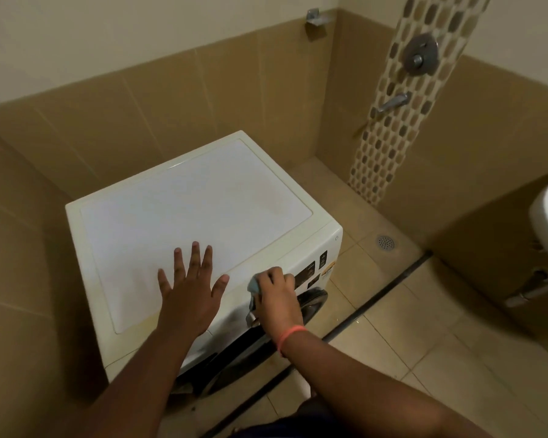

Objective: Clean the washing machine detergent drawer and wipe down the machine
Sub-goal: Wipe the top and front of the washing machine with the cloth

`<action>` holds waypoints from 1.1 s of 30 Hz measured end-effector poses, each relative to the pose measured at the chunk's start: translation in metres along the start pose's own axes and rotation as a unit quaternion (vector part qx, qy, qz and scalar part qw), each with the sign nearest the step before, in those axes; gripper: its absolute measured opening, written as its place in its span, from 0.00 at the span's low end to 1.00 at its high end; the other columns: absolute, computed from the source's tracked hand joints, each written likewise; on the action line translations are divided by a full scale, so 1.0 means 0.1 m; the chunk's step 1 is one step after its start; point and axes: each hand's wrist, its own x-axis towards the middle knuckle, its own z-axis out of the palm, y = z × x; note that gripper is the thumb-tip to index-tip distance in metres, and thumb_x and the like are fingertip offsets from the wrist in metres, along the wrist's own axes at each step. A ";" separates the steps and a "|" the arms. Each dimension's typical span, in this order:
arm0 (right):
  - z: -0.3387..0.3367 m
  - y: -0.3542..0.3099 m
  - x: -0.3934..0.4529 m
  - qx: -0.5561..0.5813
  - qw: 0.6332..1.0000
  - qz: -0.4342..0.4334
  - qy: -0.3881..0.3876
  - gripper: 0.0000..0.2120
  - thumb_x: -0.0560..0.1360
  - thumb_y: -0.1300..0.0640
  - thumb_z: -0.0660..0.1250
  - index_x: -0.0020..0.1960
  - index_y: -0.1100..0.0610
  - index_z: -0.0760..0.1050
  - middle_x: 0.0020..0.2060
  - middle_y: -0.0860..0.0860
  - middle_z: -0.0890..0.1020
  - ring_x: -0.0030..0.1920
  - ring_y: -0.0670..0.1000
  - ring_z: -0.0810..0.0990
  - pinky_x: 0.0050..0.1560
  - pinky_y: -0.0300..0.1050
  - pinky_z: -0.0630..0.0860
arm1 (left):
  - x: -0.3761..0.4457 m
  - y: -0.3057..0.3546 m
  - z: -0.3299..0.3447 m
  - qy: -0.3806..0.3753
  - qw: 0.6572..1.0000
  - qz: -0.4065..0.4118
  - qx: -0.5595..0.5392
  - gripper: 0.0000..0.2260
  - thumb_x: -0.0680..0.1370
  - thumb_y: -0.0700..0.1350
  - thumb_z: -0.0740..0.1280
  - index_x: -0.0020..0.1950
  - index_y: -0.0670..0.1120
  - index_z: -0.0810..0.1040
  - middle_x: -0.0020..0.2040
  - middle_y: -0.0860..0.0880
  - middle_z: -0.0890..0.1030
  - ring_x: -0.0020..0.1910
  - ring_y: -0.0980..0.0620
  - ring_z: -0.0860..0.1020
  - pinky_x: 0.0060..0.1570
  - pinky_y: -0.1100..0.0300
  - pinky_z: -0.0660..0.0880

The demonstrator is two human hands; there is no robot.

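The right hand (277, 294) has its fingers curled round a pale blue cloth (254, 286), pressing it against the upper front panel of the white washing machine (184, 213), just left of the dark control display (306, 275). The left hand (190, 289) lies flat on the machine's top, fingers spread wide and holding nothing. The machine stands on the tiled floor (424, 343) in a corner.

Two bare forearms, no sleeves, thin pink-orange wristband (290, 336) on right wrist, dark clothing at btm edge
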 end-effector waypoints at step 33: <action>-1.12 2.09 1.22 -0.006 0.998 -0.036 -0.057 0.23 0.76 0.66 0.63 0.71 0.56 0.71 0.66 0.54 0.74 0.61 0.57 0.76 0.61 0.48 0.75 | 0.27 0.61 0.07 -0.032 0.992 -0.116 -0.026 0.36 0.75 0.67 0.35 0.80 0.52 0.38 0.80 0.50 0.37 0.79 0.43 0.36 0.74 0.36 0.45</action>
